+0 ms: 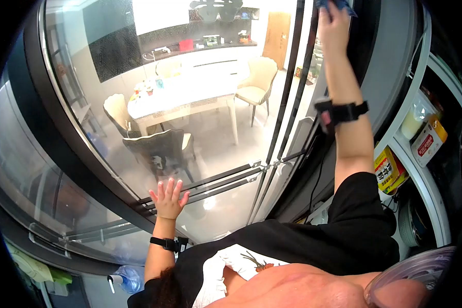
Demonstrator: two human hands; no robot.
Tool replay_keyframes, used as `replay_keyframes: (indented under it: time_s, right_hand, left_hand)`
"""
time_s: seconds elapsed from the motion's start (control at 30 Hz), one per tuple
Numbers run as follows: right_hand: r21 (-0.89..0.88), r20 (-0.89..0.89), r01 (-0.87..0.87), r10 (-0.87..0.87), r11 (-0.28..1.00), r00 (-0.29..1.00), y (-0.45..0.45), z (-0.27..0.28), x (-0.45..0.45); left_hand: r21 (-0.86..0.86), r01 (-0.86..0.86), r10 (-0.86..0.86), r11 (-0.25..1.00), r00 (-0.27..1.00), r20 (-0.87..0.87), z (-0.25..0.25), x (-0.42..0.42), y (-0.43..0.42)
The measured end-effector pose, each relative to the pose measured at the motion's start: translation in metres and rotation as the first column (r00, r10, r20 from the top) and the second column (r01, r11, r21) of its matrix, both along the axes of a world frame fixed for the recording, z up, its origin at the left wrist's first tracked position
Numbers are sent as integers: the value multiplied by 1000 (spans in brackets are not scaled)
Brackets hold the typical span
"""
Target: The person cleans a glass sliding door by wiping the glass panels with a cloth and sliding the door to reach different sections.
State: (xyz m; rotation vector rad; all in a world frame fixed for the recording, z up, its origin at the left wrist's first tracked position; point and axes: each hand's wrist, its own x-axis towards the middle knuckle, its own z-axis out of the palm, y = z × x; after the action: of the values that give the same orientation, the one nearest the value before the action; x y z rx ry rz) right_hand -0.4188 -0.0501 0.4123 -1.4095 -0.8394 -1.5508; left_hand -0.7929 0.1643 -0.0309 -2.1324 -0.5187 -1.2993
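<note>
At the top of the head view, my right hand [335, 32] is raised high with its fingers closed on a dark blue cloth [347, 8]. The cloth is cut off by the upper edge and lies close to the dark door frame [362, 46]. Lower down, my left hand [169, 199] has its fingers spread, palm towards the glass door panel [210, 138], near a dark horizontal bar. It holds nothing. Both wrists wear black straps.
Through the glass show a white table [190, 97] and several chairs [256, 84]. On the right, a shelf [431, 190] carries a yellow packet [387, 169] and a white-and-red box [428, 142]. A blue water bottle [131, 280] stands at lower left.
</note>
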Motion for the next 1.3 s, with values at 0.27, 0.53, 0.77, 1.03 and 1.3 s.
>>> replay_keyframes:
  time_s: [0.27, 0.53, 0.77, 1.03, 1.3]
  right_hand:
    - [-570, -1, -245, 298, 785, 955, 36, -181, -104]
    - [-810, 437, 52, 542, 584, 718, 32, -235, -78]
    - [-440, 444, 234, -16, 867, 896, -12, -56, -13]
    - [-140, 156, 59, -37, 988, 987, -54, 41, 34]
    - [-51, 109, 22, -16, 998, 994, -42, -129, 37]
  left_hand:
    - [29, 14, -14, 999, 1000, -11, 5, 0, 1]
    - [3, 11, -11, 1000, 1000, -12, 1, -1, 1]
    - [4, 13, -13, 1000, 1000, -11, 1, 0, 1]
    - [16, 31, -31, 999, 999, -8, -3, -1, 4]
    - [37, 41, -40, 998, 999, -24, 1, 0, 3]
